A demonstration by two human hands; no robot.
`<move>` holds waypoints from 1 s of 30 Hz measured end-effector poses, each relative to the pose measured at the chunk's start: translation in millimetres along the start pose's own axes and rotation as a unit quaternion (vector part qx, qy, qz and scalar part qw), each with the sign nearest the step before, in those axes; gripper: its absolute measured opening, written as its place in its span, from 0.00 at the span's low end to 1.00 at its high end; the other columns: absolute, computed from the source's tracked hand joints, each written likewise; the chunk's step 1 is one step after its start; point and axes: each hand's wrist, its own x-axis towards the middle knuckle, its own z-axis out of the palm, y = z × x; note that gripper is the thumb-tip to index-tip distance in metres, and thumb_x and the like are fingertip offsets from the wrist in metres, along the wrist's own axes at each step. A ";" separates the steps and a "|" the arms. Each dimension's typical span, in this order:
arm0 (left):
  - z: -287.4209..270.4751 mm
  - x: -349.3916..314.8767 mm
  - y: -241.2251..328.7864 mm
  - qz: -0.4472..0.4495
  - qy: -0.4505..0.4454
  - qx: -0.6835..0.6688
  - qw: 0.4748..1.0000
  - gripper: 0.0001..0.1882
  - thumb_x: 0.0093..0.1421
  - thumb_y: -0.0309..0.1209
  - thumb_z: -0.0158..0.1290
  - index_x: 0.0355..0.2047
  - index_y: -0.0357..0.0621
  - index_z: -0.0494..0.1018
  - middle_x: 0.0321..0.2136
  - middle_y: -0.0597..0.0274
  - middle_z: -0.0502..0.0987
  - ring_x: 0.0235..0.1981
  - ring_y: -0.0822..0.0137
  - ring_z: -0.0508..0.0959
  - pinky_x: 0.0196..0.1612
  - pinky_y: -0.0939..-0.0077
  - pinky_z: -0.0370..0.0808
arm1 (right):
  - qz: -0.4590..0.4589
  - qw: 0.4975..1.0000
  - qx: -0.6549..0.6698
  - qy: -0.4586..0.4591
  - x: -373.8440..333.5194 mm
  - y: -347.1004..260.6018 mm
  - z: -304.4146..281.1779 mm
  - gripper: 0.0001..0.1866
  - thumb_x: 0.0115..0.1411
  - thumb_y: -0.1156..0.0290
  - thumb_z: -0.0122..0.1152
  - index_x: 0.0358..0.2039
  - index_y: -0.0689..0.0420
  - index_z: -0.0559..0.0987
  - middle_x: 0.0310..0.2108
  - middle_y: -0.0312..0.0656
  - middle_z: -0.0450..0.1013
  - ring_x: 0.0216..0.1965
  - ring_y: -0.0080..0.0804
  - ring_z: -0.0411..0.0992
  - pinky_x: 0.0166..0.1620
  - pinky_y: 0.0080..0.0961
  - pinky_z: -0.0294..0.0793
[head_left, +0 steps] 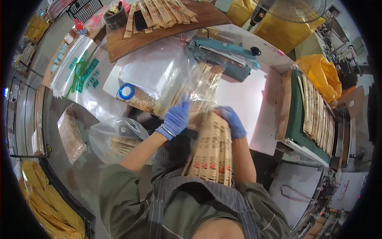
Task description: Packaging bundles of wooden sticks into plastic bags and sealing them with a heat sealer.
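Observation:
My right hand, in a blue glove, is wrapped round the top of a bundle of paper-sleeved chopsticks. The bundle stands against my apron, its sleeves tan with dark and red print, its upper end blurred. My left hand, also gloved in blue, is at the lower edge of a clear plastic bag on the table; its fingers are smeared, so their grip is unclear. More sleeved sticks show inside that bag. Just beyond it stands a teal bag sealer.
A blue tape roll and a stack of clear bags lie left of the sealer. More sleeves rest on a brown board and a green tray. A filled bag is at the left; a fan stands behind.

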 end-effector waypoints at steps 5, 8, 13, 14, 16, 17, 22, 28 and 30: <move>-25.0 -48.8 21.2 0.122 -0.154 0.145 0.970 0.31 0.53 0.24 0.41 0.59 0.45 0.50 0.59 0.55 0.54 0.13 0.68 0.70 0.13 0.75 0.65 | -0.099 0.987 -0.016 -0.124 47.9 42.6 41.0 0.12 0.53 0.66 0.53 0.29 0.63 0.77 0.26 0.40 0.73 0.26 0.24 0.70 0.34 0.18 0.69; -20.9 -69.2 34.5 0.121 -0.074 0.121 0.982 0.31 0.54 0.27 0.44 0.59 0.52 0.52 0.60 0.56 0.53 0.11 0.69 0.69 0.12 0.77 0.66 | -0.020 0.999 0.002 -0.028 12.9 40.7 36.8 0.18 0.54 0.68 0.51 0.44 0.63 0.71 0.37 0.42 0.68 0.32 0.24 0.67 0.37 0.20 0.68; -39.4 -80.3 106.4 0.145 -0.155 -0.155 0.965 0.30 0.54 0.25 0.44 0.57 0.65 0.56 0.59 0.50 0.53 0.13 0.67 0.72 0.12 0.78 0.67 | -0.106 0.979 -0.128 0.119 -152.7 68.1 23.2 0.34 0.59 0.62 0.42 0.60 0.63 0.43 0.60 0.51 0.46 0.58 0.32 0.51 0.57 0.27 0.54; -45.6 -89.4 117.9 0.167 -0.288 -0.106 0.937 0.32 0.53 0.24 0.44 0.58 0.66 0.54 0.58 0.49 0.55 0.12 0.67 0.71 0.10 0.78 0.66 | -0.102 0.962 -0.206 0.146 -182.3 91.8 11.0 0.31 0.61 0.60 0.41 0.59 0.64 0.50 0.58 0.51 0.50 0.57 0.31 0.52 0.57 0.27 0.55; -58.3 -65.3 138.7 0.333 -0.256 0.015 0.907 0.35 0.52 0.28 0.46 0.60 0.65 0.51 0.58 0.50 0.55 0.09 0.68 0.68 0.08 0.78 0.63 | 0.085 0.966 0.025 0.243 -226.9 112.2 4.8 0.26 0.64 0.55 0.35 0.52 0.65 0.64 0.50 0.48 0.63 0.51 0.29 0.61 0.52 0.25 0.61; -68.9 -36.6 141.9 0.324 -0.310 -0.098 0.889 0.35 0.51 0.29 0.47 0.60 0.62 0.51 0.55 0.49 0.59 0.09 0.66 0.68 0.10 0.75 0.64 | 0.066 0.964 0.061 0.250 -230.7 78.7 9.3 0.26 0.64 0.54 0.35 0.49 0.65 0.66 0.45 0.44 0.67 0.47 0.27 0.64 0.48 0.23 0.64; -74.8 111.0 120.9 0.256 -0.288 -0.159 0.909 0.25 0.48 0.24 0.46 0.50 0.44 0.61 0.34 0.48 0.71 0.20 0.58 0.74 0.20 0.67 0.71 | -0.272 0.764 -0.562 0.165 -179.7 -79.5 -2.5 0.13 0.53 0.74 0.51 0.39 0.63 0.69 0.31 0.55 0.64 0.28 0.54 0.67 0.30 0.33 0.69; -100.4 222.6 148.8 0.085 -0.268 -0.360 0.890 0.13 0.48 0.25 0.49 0.36 0.38 0.66 0.37 0.52 0.70 0.40 0.59 0.73 0.44 0.71 0.70 | -0.396 0.670 -0.598 0.190 -154.4 -180.7 -32.1 0.05 0.44 0.80 0.57 0.23 0.62 0.70 0.29 0.49 0.67 0.25 0.49 0.67 0.28 0.33 0.69; -79.5 226.4 115.3 0.409 -0.233 -0.270 0.840 0.08 0.46 0.22 0.51 0.30 0.38 0.69 0.37 0.54 0.70 0.32 0.60 0.74 0.39 0.72 0.72 | -0.426 0.654 -0.586 0.216 -148.3 -183.6 -30.1 0.05 0.44 0.79 0.58 0.21 0.61 0.70 0.28 0.47 0.67 0.25 0.48 0.68 0.28 0.31 0.69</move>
